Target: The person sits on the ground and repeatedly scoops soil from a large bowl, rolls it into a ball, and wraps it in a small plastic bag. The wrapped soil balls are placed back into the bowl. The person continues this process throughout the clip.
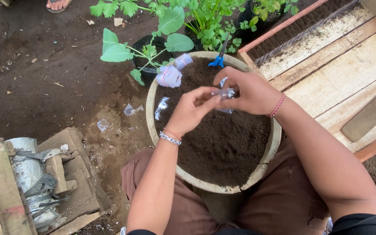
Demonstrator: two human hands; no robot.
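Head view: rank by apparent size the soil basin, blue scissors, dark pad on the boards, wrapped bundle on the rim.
1. soil basin, far the largest.
2. dark pad on the boards.
3. wrapped bundle and blue scissors: about alike, so unranked; the scissors are partly stuck in the soil.

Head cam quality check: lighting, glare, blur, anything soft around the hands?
Head view: soft, even daylight, no hard shadows; the soil in the round pot reads dark with little detail. Left hand and right hand are fairly sharp; the clear plastic bag between them shows small glints. The pale wooden boards are bright, not blown out. Mild wide-angle stretch at the edges.
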